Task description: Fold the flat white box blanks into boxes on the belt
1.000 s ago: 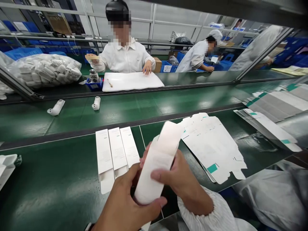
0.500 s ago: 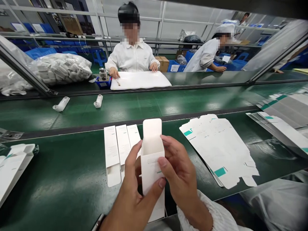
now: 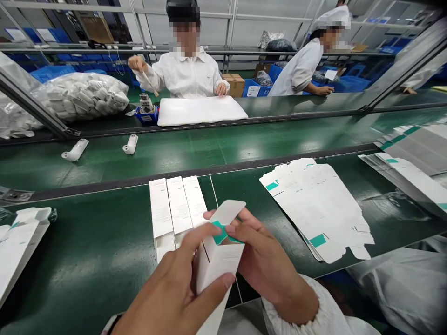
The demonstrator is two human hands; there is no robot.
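Observation:
A tall white carton (image 3: 223, 260) with an upright end flap stands tilted between my hands. My left hand (image 3: 178, 279) wraps round its left side, thumb on the front face and index finger on a green side flap at the open end. My right hand (image 3: 268, 260) closes on the right edge, its thumb and fingers at the same end by the green flaps. Just beyond my left hand, several folded white cartons (image 3: 161, 209) lie side by side on the green table. To the right is a stack of flat carton blanks (image 3: 317, 209).
A conveyor belt (image 3: 195, 149) crosses ahead, carrying two white plastic parts (image 3: 130, 144). Across it a person in white (image 3: 192, 74) works at a white pad (image 3: 202, 110). More cartons (image 3: 21, 246) lie at the left, and further blanks (image 3: 412, 177) at the far right.
The carton has tilted and come lower, and its green side flaps now show under my fingers. The white parts on the belt have shifted left. The person opposite has raised one hand.

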